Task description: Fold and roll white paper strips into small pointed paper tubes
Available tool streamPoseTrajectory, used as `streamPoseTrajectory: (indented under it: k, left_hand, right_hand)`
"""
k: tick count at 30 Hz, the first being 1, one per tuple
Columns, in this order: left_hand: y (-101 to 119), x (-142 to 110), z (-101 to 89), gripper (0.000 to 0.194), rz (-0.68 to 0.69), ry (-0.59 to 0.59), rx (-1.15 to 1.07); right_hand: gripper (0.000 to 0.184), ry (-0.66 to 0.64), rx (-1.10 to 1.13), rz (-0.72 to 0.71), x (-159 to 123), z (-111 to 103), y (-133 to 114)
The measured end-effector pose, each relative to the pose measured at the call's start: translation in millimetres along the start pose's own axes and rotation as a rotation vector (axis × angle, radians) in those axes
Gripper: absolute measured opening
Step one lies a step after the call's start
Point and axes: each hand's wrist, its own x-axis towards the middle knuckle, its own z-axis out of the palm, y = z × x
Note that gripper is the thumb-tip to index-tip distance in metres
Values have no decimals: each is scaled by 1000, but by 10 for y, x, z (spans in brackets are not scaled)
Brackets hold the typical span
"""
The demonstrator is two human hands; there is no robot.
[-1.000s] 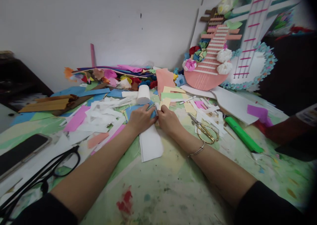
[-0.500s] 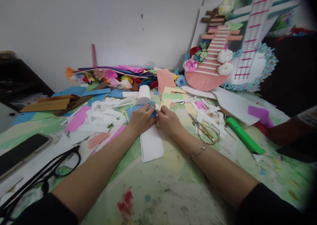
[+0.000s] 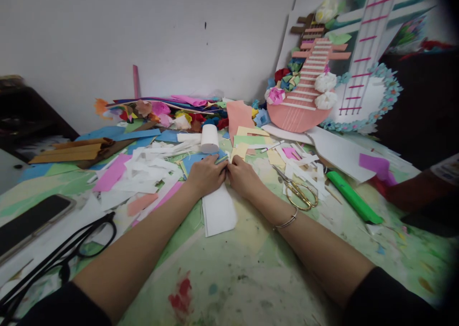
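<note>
A piece of white paper (image 3: 219, 212) lies before me, its upper end under my hands. My left hand (image 3: 208, 174) is closed at that end, its fingers curled, with a thin stick-like thing (image 3: 221, 159) showing at the fingertips. My right hand (image 3: 244, 175) is closed too, pinching at the paper's upper edge, its fingertips touching those of my left. The exact grip is hidden by the fingers. Just beyond my hands stands a white bottle (image 3: 209, 138) with a blue cap, beside blue paper (image 3: 191, 162).
Gold-handled scissors (image 3: 300, 194) and a green stick-shaped packet (image 3: 353, 196) lie to the right. White paper strips (image 3: 150, 166) are heaped on the left, near black glasses (image 3: 89, 240) and a phone (image 3: 34, 225). Paper instruments (image 3: 304, 96) lean on the wall behind.
My fingers have shifted slightly at the paper's upper end, the left ones now extending closer to the right fingertips. The paper has barely moved.
</note>
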Motion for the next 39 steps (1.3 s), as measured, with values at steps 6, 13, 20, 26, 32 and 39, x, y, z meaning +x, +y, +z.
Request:
streamPoseTrajectory:
  k: [6, 13, 20, 26, 32, 39]
  left_hand:
    - [-21, -22, -25, 37, 37, -42, 12]
    - [-73, -26, -49, 40, 86, -105, 29]
    - [-63, -14, -60, 39, 84, -124, 47]
    - [-69, -4, -55, 41, 94, -129, 45]
    - [-140, 1, -87, 37, 156, -132, 25]
    - [-160, -2, -96, 36, 166, -135, 29]
  right_hand:
    - [22, 35, 125, -15, -14, -40, 49]
    - [20, 28, 326, -64, -45, -185, 239]
    - [21, 37, 438, -145, -81, -192, 256]
    - [26, 51, 515, -162, -98, -132, 330]
    - [22, 110, 494, -197, -89, -118, 337]
    - [16, 152, 396, -270, -91, -106, 308]
